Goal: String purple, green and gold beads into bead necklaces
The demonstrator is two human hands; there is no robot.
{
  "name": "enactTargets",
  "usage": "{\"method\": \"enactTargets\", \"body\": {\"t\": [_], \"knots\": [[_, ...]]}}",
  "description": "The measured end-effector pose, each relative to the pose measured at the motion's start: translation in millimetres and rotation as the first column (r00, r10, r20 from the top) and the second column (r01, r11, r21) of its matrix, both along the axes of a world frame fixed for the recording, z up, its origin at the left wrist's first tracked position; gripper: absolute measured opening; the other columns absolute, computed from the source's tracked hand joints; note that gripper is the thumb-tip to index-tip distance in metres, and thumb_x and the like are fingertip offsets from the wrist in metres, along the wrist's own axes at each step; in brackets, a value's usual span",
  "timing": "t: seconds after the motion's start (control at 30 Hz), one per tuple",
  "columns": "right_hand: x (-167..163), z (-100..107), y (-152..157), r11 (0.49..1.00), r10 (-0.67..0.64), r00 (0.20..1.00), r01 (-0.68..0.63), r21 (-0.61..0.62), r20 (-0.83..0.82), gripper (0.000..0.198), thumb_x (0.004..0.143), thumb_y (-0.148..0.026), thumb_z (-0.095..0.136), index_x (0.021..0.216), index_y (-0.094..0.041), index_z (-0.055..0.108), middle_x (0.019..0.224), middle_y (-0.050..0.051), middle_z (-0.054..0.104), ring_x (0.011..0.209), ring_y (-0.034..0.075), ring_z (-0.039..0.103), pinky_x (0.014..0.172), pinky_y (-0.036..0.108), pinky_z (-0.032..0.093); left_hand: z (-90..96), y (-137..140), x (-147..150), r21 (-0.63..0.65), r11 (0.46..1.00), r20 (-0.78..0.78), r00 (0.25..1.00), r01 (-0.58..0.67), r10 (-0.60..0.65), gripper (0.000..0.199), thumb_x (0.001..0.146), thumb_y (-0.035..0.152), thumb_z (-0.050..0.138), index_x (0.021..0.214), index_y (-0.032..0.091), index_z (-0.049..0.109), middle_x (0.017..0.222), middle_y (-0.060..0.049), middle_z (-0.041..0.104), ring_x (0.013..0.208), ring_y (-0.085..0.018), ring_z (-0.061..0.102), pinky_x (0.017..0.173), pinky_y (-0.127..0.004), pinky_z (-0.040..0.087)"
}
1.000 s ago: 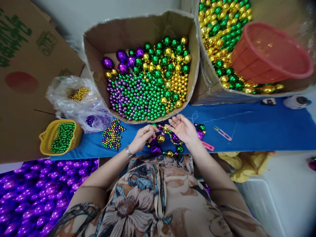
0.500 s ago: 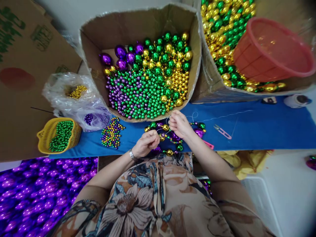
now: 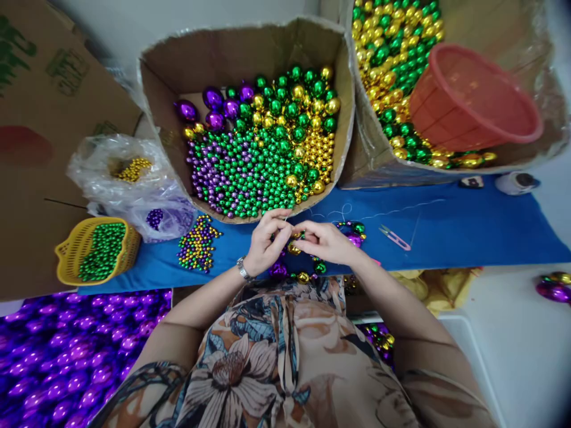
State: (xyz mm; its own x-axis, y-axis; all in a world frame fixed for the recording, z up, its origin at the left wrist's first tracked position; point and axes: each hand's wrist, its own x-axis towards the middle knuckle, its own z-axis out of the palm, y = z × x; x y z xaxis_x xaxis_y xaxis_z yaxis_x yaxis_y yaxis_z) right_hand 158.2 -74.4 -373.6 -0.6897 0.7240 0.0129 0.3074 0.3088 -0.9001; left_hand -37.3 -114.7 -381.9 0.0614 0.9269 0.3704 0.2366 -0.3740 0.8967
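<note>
My left hand (image 3: 269, 242) and my right hand (image 3: 328, 242) meet at the front rim of the middle box, fingertips pinched close together. A thin white thread (image 3: 348, 210) runs from beside them across the blue cloth to the right. Between the fingertips the thread is mostly hidden. Beneath and behind my hands lies a bead garland (image 3: 303, 277) of purple, gold and green balls, partly covered by them. Thread snips (image 3: 396, 238) with pink handles rest on the cloth, right of my right hand.
A cardboard box (image 3: 156, 119) of loose beads stands ahead. Another box (image 3: 370, 160) holds larger balls and a red basket (image 3: 475, 98). On the left are a yellow basket (image 3: 129, 252), a small bead pile (image 3: 197, 245) and plastic bags (image 3: 96, 169). Purple balls (image 3: 71, 356) fill the lower left.
My hands have come together from a slight gap; the right one has lowered and the left has risen a little. The thread stretched between them is now mostly hidden. The view has shifted slightly.
</note>
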Motion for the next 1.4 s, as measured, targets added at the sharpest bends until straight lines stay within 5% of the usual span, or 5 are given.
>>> {"method": "enactTargets", "body": {"t": [0.63,0.87,1.07,1.27,1.4], "knots": [[20.5,-2.3,33.1,0.735,-0.603,0.723,0.338,-0.588,-0.338,0.044,0.081,-0.064,0.059,0.082,-0.021,0.054,0.061,-0.007,0.045,0.056,0.007,0.052,0.063,0.025,0.054,-25.4,12.7,20.3,-0.280,0.849,0.197,0.892,0.448,-0.406,0.031,0.081,0.023,0.071,0.112,0.018,0.066,0.103,-0.009,0.071,0.095,-0.017,0.066,0.083,-0.027,0.052],[158.6,-56.9,-0.1,0.669,-0.743,0.548,0.634,0.389,0.384,0.029,0.092,-0.038,0.051,0.108,-0.018,0.065,0.106,0.013,0.065,0.098,0.023,0.058,0.088,0.036,0.046,-24.7,15.6,25.7,-0.312,0.863,0.161,0.917,0.398,-0.365,0.024,0.080,0.024,0.072,0.103,0.018,0.072,0.101,-0.008,0.073,0.066,-0.010,0.062,0.057,-0.019,0.049],[213.4,-100.9,-19.9,0.718,-0.685,0.343,0.473,0.511,0.643,0.041,0.095,-0.036,0.039,0.117,-0.015,0.066,0.110,0.018,0.065,0.100,0.028,0.056,0.083,0.037,0.044,-24.7,14.8,32.6,-0.325,0.842,0.312,0.889,0.431,-0.335,0.028,0.078,0.023,0.074,0.105,0.017,0.071,0.103,-0.010,0.074,0.085,-0.016,0.068,0.072,-0.023,0.055],[147.3,-61.9,-16.5,0.770,-0.618,0.712,0.634,0.074,0.335,0.041,0.097,-0.045,0.035,0.120,-0.020,0.058,0.091,0.008,0.068,0.068,0.017,0.057,0.062,0.029,0.045,-23.9,17.2,30.0,-0.313,0.823,0.370,0.859,0.474,-0.354,0.044,0.078,0.021,0.074,0.121,0.019,0.064,0.121,-0.013,0.067,0.076,-0.011,0.064,0.067,-0.022,0.054],[90.0,-21.8,-16.9,0.915,-0.279,0.957,0.292,-0.278,0.085,0.038,0.092,-0.053,0.049,0.107,-0.021,0.064,0.082,0.001,0.065,0.068,0.012,0.055,0.061,0.023,0.043,-21.9,18.5,28.0,-0.321,0.791,0.404,0.831,0.521,-0.383,0.050,0.077,0.019,0.075,0.125,0.020,0.062,0.128,-0.013,0.063,0.078,-0.011,0.064,0.067,-0.022,0.054]]}}
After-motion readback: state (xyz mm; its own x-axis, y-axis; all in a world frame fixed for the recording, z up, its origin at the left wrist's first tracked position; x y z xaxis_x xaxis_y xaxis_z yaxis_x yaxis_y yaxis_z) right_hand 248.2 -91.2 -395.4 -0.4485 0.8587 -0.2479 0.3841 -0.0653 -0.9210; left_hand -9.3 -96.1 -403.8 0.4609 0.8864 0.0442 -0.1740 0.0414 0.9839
